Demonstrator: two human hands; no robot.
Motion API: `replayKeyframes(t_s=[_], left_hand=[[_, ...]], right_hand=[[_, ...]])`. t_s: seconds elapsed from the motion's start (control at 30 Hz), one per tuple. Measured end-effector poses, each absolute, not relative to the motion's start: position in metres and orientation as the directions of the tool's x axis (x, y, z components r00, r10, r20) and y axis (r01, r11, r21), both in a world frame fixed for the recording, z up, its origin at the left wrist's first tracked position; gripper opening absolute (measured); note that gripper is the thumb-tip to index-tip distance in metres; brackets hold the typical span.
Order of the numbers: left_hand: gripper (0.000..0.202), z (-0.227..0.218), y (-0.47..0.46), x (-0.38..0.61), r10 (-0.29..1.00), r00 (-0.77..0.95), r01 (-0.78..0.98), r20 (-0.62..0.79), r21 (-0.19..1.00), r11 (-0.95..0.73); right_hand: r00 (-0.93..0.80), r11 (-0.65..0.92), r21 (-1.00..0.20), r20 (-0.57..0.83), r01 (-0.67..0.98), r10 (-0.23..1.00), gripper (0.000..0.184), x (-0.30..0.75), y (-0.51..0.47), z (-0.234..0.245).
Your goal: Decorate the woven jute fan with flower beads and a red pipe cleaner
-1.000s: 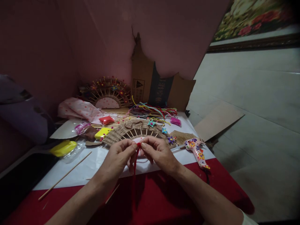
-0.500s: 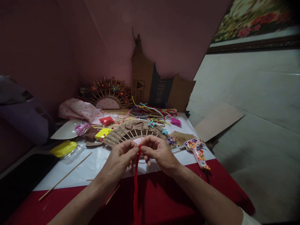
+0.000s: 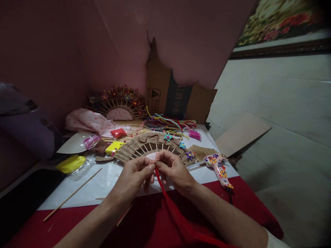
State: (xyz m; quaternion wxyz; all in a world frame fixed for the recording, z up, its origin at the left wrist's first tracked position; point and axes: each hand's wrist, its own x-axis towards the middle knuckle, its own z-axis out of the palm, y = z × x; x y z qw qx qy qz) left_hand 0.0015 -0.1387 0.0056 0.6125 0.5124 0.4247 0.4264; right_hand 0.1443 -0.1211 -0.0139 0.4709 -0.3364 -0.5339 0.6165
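My left hand point(image 3: 133, 175) and my right hand point(image 3: 173, 169) meet over the near part of the table, fingertips pinched together on the top end of a red pipe cleaner point(image 3: 169, 203). The red stem slants down and to the right under my right forearm. Just beyond my fingers lies a half-round fan of woven jute and wooden sticks point(image 3: 150, 146), with small clay flowers point(image 3: 189, 155) along its right edge.
A flower-patterned glue gun point(image 3: 218, 167) lies right of my hands. A heap of coloured pipe cleaners point(image 3: 168, 122), clay packets point(image 3: 70, 163), a second fan point(image 3: 119, 103), loose skewers point(image 3: 72, 194) and cardboard point(image 3: 178, 98) fill the white sheet point(image 3: 103, 182) on the red table point(image 3: 64, 227).
The red pipe cleaner hung straight down from my fingers before; its lower part has swung to the right. Both hands stayed pinched on its top end.
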Motion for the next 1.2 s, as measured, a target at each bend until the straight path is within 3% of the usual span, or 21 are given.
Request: replayKeyframes(t_s=[0.13, 0.3, 0.4, 0.53, 0.67, 0.77, 0.9, 1.0, 1.2], left_hand=[[0.033, 0.007, -0.136, 0.002, 0.953, 0.292, -0.109, -0.084, 0.987, 0.121], [0.028, 0.005, -0.135, 0.0, 0.98, 0.192, -0.084, -0.046, 0.994, 0.063], [0.021, 0.001, -0.138, -0.001, 0.974, 0.174, 0.022, 0.147, 0.988, -0.153], [0.02, -0.002, -0.144, 0.0, 0.878, 0.207, 0.223, 0.431, 0.853, -0.472], [0.018, -0.002, -0.146, 0.001, 0.814, 0.179, 0.247, 0.553, 0.776, -0.581], [0.011, 0.001, -0.147, 0.002, 0.861, 0.119, 0.18, 0.494, 0.842, -0.508], [0.006, 0.008, -0.147, 0.003, 0.97, 0.079, -0.015, 0.231, 0.973, -0.23], [0.011, 0.011, -0.144, 0.001, 0.993, 0.088, -0.167, 0.074, 0.984, -0.058], [0.014, 0.005, -0.136, -0.003, 0.984, 0.176, -0.295, 0.02, 0.955, 0.034]], right_hand=[[-0.313, -0.002, -0.974, 0.071, -0.228, 0.947, 0.03, 0.146, -0.12, -0.014], [-0.258, 0.005, -0.971, 0.068, -0.239, 0.964, 0.029, 0.146, -0.121, -0.013], [-0.286, -0.031, -0.958, 0.054, -0.287, 0.957, 0.026, 0.144, -0.122, -0.013], [-0.304, -0.035, -0.952, 0.063, -0.306, 0.951, 0.024, 0.144, -0.121, -0.017], [-0.305, -0.001, -0.951, 0.098, -0.31, 0.947, 0.025, 0.144, -0.12, -0.02], [-0.3, 0.042, -0.954, 0.135, -0.297, 0.944, 0.025, 0.144, -0.119, -0.019], [-0.296, 0.114, -0.959, 0.192, -0.259, 0.936, 0.024, 0.146, -0.12, -0.016], [-0.33, 0.147, -0.959, 0.223, -0.241, 0.917, 0.024, 0.146, -0.121, -0.013], [-0.356, 0.15, -0.963, 0.223, -0.222, 0.907, 0.027, 0.146, -0.123, -0.011]])
